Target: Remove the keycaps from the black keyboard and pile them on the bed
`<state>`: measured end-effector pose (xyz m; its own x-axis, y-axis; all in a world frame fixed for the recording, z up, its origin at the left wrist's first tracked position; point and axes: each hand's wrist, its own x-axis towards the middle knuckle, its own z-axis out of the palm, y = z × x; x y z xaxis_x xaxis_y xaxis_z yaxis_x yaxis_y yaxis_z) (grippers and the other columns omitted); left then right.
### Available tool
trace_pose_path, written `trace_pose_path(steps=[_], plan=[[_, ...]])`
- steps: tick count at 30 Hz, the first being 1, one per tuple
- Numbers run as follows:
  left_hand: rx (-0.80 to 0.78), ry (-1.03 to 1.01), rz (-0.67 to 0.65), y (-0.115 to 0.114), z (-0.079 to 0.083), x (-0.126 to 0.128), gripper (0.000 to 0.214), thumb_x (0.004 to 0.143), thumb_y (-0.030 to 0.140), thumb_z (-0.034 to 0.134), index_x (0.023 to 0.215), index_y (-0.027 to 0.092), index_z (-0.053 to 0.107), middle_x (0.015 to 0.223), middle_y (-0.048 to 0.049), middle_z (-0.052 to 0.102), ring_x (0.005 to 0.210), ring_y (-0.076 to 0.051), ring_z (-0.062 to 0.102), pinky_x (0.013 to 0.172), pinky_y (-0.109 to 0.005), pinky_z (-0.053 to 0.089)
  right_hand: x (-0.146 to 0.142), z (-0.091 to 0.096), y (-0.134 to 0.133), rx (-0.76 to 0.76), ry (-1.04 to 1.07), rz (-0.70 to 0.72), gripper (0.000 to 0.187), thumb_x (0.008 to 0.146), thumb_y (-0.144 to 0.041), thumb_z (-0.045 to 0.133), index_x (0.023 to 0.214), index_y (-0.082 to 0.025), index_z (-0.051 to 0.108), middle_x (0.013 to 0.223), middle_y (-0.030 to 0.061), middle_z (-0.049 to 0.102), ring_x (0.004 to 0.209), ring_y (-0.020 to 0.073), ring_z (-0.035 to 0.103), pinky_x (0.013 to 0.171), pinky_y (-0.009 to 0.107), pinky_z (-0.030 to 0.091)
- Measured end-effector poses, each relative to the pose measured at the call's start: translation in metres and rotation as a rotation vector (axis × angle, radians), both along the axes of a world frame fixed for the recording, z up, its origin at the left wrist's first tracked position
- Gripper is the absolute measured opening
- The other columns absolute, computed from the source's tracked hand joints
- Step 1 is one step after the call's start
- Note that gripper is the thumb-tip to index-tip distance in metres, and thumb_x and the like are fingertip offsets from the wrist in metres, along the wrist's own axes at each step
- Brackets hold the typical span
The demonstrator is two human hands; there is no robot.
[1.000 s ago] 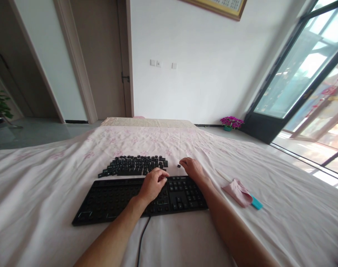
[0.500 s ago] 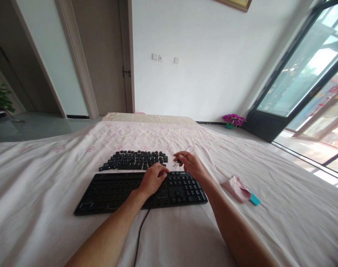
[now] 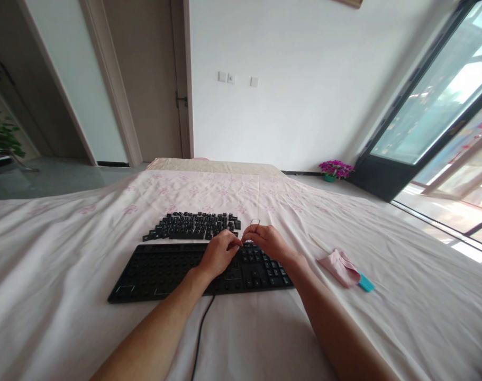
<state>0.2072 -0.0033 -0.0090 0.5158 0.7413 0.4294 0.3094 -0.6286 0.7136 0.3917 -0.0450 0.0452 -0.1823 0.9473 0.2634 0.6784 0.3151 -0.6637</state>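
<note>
A black keyboard [image 3: 157, 272] lies across the bed; its left and middle sections are stripped of keycaps, while keys remain on the right. My right hand [image 3: 269, 241] pinches a wire keycap puller [image 3: 255, 220], its loop sticking up above the fingers. Its lower end is near the keyboard's top edge, partly hidden by the fingers. My left hand [image 3: 220, 251] rests over the keyboard, thumb and forefinger closed together beside the puller; whatever is between them is hidden. Loose black keycaps [image 3: 189, 227] are laid out in rows just behind the keyboard.
To the right, a pink cloth [image 3: 341, 268] lies with a turquoise object [image 3: 366, 282] poking out from it. The keyboard's cable [image 3: 200, 330] runs toward me over the wrinkled floral sheet [image 3: 264, 338]. Beyond the bed stand a wall and purple flowers [image 3: 336, 169].
My right hand has moved left and turned, bringing the puller upright and its fingertips close to my left hand's. My left hand stays in nearly the same place. The view has shifted slightly.
</note>
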Motion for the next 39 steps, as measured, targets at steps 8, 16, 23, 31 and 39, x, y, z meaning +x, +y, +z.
trace_pose_path(steps=[8, 16, 23, 31, 39], plan=[[-0.001, 0.052, 0.029, -0.001, -0.002, 0.004, 0.021, 0.078, 0.009, 0.058, 0.092, 0.022, 0.068, 0.091, -0.0010, 0.061, 0.080, -0.013, 0.060, 0.077, -0.024, 0.047, 0.001, -0.011, -0.001, -0.014, 0.137, -0.021, 0.025, 0.090, -0.032, 0.047, 0.080, -0.018, 0.066, 0.066, -0.0016, 0.063, 0.057, 0.0104, 0.055, 0.060, 0.022, 0.043], [0.012, 0.282, 0.044, 0.005, 0.009, 0.019, 0.014, 0.077, 0.027, 0.066, 0.090, 0.028, 0.070, 0.087, 0.0009, 0.062, 0.078, -0.015, 0.060, 0.068, -0.023, 0.042, -0.001, -0.026, -0.002, 0.105, 0.195, -0.061, 0.035, 0.094, -0.041, 0.040, 0.078, -0.017, 0.061, 0.070, 0.0002, 0.061, 0.056, 0.0101, 0.051, 0.058, 0.022, 0.043], [0.014, 0.222, 0.052, 0.010, 0.006, 0.032, 0.007, 0.077, 0.034, 0.067, 0.076, 0.027, 0.069, 0.078, 0.0019, 0.063, 0.078, -0.016, 0.059, 0.065, -0.023, 0.038, -0.003, -0.025, -0.005, 0.170, 0.195, -0.088, 0.045, 0.095, -0.048, 0.034, 0.074, -0.018, 0.060, 0.069, 0.0022, 0.062, 0.062, 0.0130, 0.055, 0.064, 0.025, 0.045], [0.017, 0.124, 0.021, 0.005, 0.004, 0.032, 0.018, 0.084, 0.039, 0.058, 0.079, 0.024, 0.068, 0.082, 0.0017, 0.063, 0.075, -0.014, 0.059, 0.066, -0.023, 0.039, -0.009, -0.027, -0.008, 0.246, 0.306, -0.194, 0.045, 0.096, -0.046, 0.033, 0.069, -0.019, 0.057, 0.065, 0.0025, 0.058, 0.056, 0.0128, 0.051, 0.061, 0.026, 0.046], [-0.014, 0.094, -0.021, 0.012, -0.003, 0.030, 0.012, 0.077, 0.020, 0.063, 0.088, 0.023, 0.067, 0.084, 0.0014, 0.067, 0.080, -0.016, 0.062, 0.073, -0.025, 0.044, -0.007, -0.029, -0.009, 0.284, 0.248, -0.131, 0.041, 0.095, -0.041, 0.036, 0.076, -0.019, 0.064, 0.072, 0.0042, 0.061, 0.069, 0.0158, 0.058, 0.068, 0.028, 0.047]])
